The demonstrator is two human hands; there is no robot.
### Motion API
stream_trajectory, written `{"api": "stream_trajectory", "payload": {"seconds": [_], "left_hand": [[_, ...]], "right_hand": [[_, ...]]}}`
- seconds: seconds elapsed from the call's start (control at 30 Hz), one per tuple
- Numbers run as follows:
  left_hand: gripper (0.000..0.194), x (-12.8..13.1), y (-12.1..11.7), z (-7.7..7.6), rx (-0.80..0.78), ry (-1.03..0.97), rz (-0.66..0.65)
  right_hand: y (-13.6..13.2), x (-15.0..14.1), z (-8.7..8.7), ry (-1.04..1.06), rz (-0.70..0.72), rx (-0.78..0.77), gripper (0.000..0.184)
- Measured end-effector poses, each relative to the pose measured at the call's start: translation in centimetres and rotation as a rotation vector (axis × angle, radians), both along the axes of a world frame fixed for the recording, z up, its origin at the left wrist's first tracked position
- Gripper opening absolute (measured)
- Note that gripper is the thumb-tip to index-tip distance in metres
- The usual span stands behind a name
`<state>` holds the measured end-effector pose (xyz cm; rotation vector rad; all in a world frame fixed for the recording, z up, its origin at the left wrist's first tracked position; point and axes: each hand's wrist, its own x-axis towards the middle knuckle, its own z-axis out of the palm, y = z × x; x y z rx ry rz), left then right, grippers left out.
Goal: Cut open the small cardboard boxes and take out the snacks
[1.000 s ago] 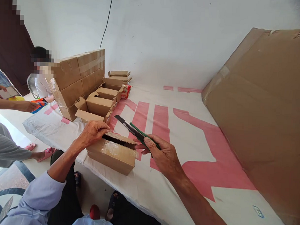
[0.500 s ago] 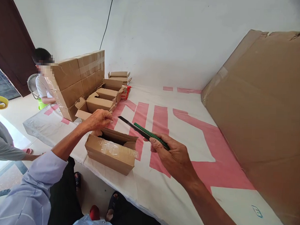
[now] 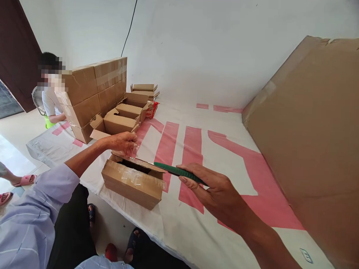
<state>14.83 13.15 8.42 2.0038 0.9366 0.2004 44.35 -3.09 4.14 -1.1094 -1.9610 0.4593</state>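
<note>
A small taped cardboard box lies near the front edge of the white and pink sheet, its top flap partly raised. My left hand rests at the box's far top edge, fingers curled on the flap. My right hand grips a green utility knife, held low and almost level, with its blade reaching over the box's near right top edge.
Several open small boxes and a stack of sealed cartons stand at the back left. A large cardboard sheet leans at the right. A person crouches behind the cartons; another person's feet in pink sandals show at the left.
The knife has come down from above the box to its top edge and now lies flatter. My left hand slid to the far side of the box. The other person's arms left the view.
</note>
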Motion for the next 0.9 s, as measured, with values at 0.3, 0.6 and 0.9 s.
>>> {"api": "stream_trajectory", "payload": {"seconds": [0.3,0.6,0.9], "left_hand": [[0.014,0.7,0.0,0.7,-0.038,0.062,-0.006],[0.012,0.8,-0.8,0.8,0.177,0.05,-0.042],[0.019,1.2,-1.2,1.0,0.341,0.076,-0.012]], "right_hand": [[0.1,-3.8,-2.4,-0.219,-0.005,0.444,0.028],[-0.1,-5.8,-3.2,-0.324,-0.124,0.47,0.03],[-0.1,-5.9,-3.4,-0.378,-0.2,0.468,0.03]]}}
